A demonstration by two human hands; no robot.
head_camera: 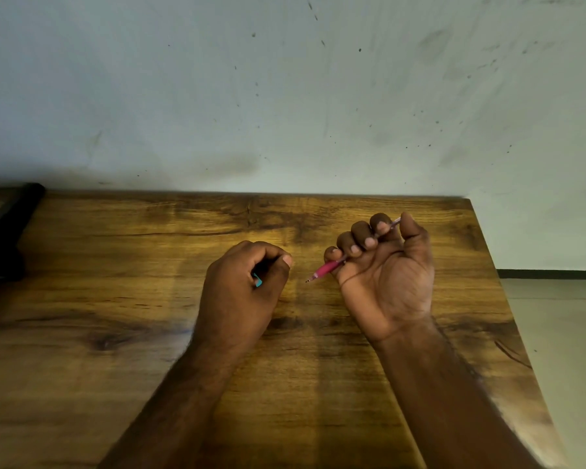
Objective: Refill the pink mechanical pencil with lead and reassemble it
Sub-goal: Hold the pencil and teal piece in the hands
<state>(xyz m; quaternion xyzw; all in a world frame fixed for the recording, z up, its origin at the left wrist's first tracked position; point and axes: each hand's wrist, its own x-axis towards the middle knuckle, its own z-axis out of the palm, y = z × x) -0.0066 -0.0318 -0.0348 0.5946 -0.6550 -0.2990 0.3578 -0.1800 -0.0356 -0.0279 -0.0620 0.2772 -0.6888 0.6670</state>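
Observation:
My right hand [384, 275] is turned palm up, with its fingers curled round the pink mechanical pencil [327, 268]. The pencil's pink grip and tip stick out to the left, pointing down at the table, and its clear rear end shows past the thumb. My left hand [244, 282] rests on the wooden table [115, 299], fingers curled round a small teal object [257, 281] of which only a corner shows. About a hand's width separates the two hands.
A dark object [4, 225] sits at the table's far left edge. A stained pale wall [285, 96] rises behind the table. The table's right edge [508, 299] drops to a light floor.

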